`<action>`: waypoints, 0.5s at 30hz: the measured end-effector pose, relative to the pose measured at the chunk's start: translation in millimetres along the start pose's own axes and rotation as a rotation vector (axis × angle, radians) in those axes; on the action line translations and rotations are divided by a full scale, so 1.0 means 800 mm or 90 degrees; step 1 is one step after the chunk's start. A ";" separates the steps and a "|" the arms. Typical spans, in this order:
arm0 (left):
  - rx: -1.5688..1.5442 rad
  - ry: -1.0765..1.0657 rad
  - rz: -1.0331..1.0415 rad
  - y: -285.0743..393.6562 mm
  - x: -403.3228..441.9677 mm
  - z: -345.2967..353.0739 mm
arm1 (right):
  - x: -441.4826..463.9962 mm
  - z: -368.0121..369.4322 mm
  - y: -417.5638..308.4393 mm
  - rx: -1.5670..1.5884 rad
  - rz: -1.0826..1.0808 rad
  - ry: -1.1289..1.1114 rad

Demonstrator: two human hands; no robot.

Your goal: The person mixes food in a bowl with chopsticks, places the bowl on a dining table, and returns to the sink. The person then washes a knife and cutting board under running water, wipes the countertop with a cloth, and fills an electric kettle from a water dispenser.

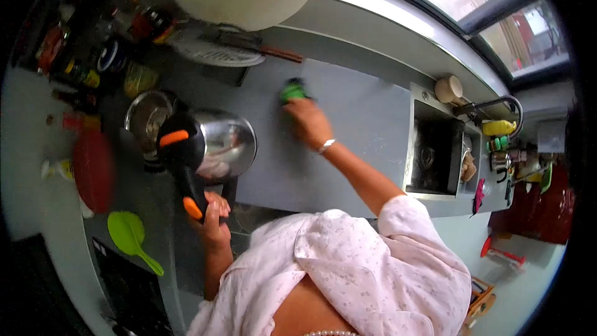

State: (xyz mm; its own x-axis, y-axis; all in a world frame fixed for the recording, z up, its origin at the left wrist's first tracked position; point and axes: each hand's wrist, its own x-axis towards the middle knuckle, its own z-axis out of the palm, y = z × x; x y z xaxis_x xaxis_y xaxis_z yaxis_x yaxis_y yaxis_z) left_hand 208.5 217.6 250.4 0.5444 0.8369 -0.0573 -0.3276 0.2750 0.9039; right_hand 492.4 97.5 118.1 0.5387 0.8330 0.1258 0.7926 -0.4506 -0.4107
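Observation:
My left hand is wrapped round the black long handle of a pressure cooker. The cooker has a shiny metal body and a black lid with orange parts. I cannot tell whether its base touches the counter. Farther up, my right hand presses a green cloth on the grey countertop. The cloth is blurred and partly covered by the fingers, and its far edge looks dark.
A metal bowl stands beyond the cooker, near jars and bottles. A rack with chopsticks lies at the back. At right is a sink with a tap. A green ladle-like utensil hangs or lies at left.

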 end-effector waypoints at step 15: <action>0.068 -0.031 -0.042 -0.015 -0.015 0.031 | -0.071 -0.029 0.291 -0.293 0.341 0.240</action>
State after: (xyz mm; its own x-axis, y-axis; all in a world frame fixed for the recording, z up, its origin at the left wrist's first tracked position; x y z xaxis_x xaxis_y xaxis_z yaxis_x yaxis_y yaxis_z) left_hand 225.4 192.6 250.5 0.5990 0.7945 -0.0997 -0.2080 0.2745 0.9388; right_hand 652.8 -61.7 36.3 0.8743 0.3386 0.3477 0.3932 -0.9141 -0.0988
